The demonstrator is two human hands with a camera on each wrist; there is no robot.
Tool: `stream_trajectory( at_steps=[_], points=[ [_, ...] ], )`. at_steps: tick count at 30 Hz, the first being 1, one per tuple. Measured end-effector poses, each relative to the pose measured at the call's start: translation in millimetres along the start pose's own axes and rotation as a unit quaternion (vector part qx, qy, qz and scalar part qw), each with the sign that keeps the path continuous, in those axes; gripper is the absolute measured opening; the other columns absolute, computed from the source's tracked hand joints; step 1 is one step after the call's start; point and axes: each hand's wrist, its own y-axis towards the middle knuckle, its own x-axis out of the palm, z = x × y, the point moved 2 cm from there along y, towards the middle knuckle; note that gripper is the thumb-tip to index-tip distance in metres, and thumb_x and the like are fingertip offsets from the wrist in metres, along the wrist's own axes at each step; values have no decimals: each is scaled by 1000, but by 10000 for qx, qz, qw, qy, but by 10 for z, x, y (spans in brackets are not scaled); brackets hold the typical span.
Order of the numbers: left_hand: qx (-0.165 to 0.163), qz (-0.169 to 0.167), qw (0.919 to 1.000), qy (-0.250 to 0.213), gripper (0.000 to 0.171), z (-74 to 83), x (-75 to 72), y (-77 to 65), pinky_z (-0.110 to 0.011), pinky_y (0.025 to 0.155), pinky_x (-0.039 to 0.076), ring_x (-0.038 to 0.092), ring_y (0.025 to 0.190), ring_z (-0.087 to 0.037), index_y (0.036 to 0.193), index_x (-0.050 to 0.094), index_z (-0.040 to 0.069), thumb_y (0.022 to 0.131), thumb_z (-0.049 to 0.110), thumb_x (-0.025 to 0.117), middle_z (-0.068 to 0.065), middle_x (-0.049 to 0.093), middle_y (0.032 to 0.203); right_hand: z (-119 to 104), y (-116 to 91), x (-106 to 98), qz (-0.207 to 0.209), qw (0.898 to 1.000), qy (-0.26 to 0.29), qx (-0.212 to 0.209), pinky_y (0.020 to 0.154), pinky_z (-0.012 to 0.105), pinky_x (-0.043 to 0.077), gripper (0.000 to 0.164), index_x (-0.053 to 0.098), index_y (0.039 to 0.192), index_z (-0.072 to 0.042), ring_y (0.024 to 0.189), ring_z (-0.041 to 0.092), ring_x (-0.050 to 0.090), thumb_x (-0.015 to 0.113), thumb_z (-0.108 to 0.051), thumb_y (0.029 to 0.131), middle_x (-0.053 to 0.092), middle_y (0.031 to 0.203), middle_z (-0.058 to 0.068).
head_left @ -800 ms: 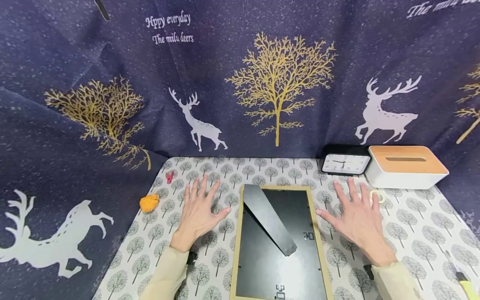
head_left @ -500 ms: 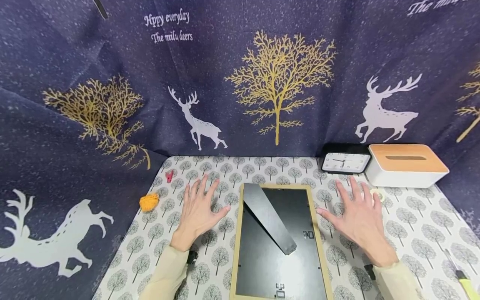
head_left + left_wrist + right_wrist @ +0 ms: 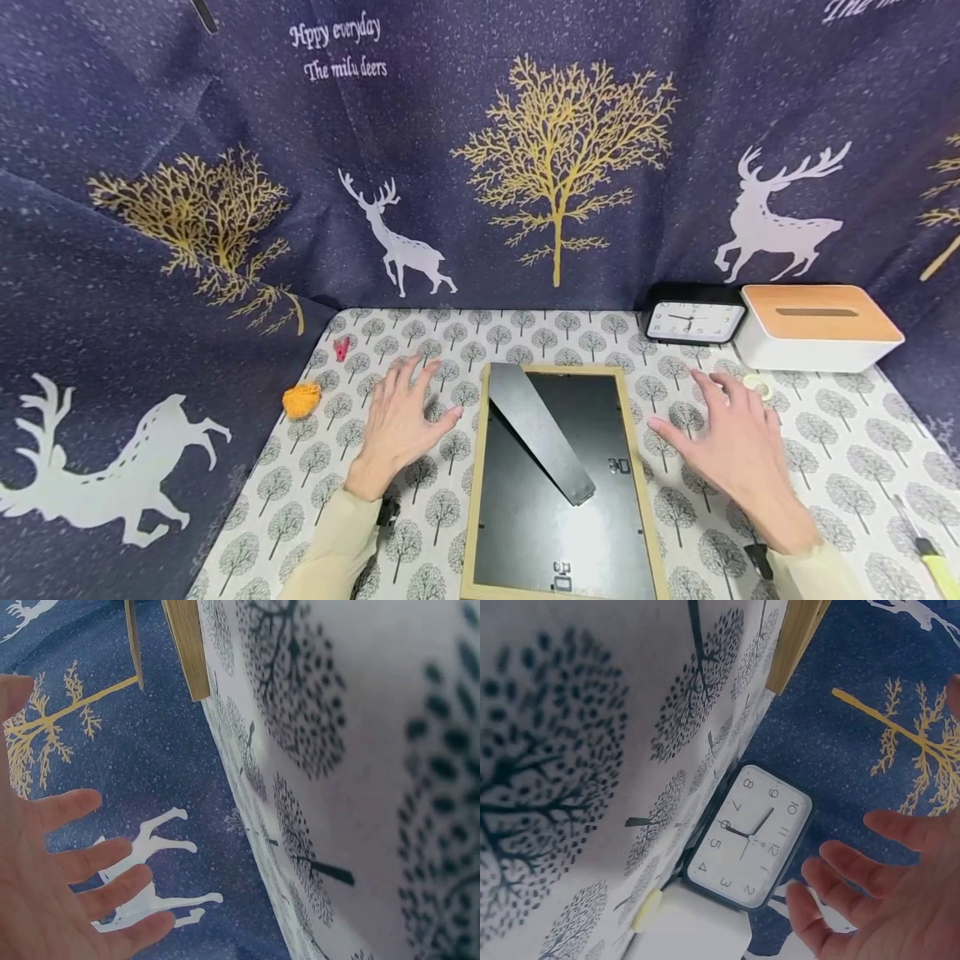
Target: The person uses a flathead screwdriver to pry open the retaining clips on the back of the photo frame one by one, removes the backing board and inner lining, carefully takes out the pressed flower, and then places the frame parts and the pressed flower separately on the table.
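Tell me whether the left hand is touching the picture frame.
Apart. The head view shows a strip of tablecloth between the left hand and the picture frame; the thumb tip stops short of the edge.

Pic frame (image 3: 525, 525) btm & yellow tool hdl (image 3: 940, 572) cut off, head view.

Picture frame (image 3: 540, 504) on the tablecloth (image 3: 693, 546)

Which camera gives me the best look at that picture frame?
The head view: it shows the picture frame almost whole, back up, with its grey stand. The left wrist view catches a wooden edge, plus a thin strip, probably the stand; the right wrist view, just a length of edge.
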Motion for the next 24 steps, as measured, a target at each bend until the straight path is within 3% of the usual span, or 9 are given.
stream_trajectory(
  at_steps=[3, 8, 11, 14, 17, 21, 24],
  points=[
    [-4, 53, 9999, -99, 77, 29, -3, -4, -67, 115, 55, 57, 143, -42, 154, 60, 17, 92, 62, 72, -17, 58, 160, 0, -37, -26, 107, 9999, 108, -3, 102, 81, 43, 100, 49, 158, -4, 134, 61, 47, 75, -73, 90, 48, 153, 35],
    [-84, 106, 9996, -250, 73, 42, 8, -13, -54, 86, 68, 73, 116, -38, 149, 65, 13, 93, 58, 73, -18, 74, 136, -6, -108, -95, 236, 9993, 280, 34, 91, 78, 52, 91, 55, 152, -1, 122, 59, 56, 79, -65, 92, 57, 140, 36],
    [-132, 165, 9992, -342, 65, 47, 20, -21, -42, 68, 67, 77, 91, -31, 142, 70, 12, 93, 56, 74, -15, 80, 121, -2, -159, -145, 222, 9989, 368, 162, 82, 72, 56, 85, 57, 152, -3, 116, 53, 60, 78, -62, 94, 62, 133, 32],
    [-152, 236, 9984, -496, 55, 73, 20, -35, -31, 57, 58, 69, 70, -19, 131, 76, 12, 93, 52, 77, -6, 82, 103, 25, -216, -213, 284, 9985, 396, 235, 73, 64, 58, 75, 60, 149, -4, 107, 46, 65, 77, -55, 97, 68, 123, 26],
    [-172, 265, 9975, -630, 47, 112, 13, -43, -27, 55, 53, 60, 63, -11, 123, 79, 13, 91, 48, 79, 0, 79, 90, 77, -274, -289, 371, 9980, 448, 261, 72, 61, 58, 66, 62, 145, -1, 101, 43, 69, 76, -47, 100, 73, 116, 24],
    [-368, 132, 9960, -804, 41, 147, 28, -47, -27, 57, 52, 57, 63, -9, 118, 80, 14, 89, 43, 81, 2, 75, 84, 183, -354, -380, 531, 9967, 499, 349, 71, 57, 55, 53, 66, 138, 1, 94, 44, 71, 76, -35, 100, 76, 107, 21],
    [-583, -62, 9940, -919, 38, 166, 58, -53, -25, 58, 50, 55, 61, -8, 117, 80, 14, 90, 41, 82, 3, 73, 82, 287, -406, -454, 621, 9964, 406, 412, 66, 46, 52, 45, 69, 132, 2, 85, 37, 70, 76, -29, 99, 76, 100, 19]
  ],
)
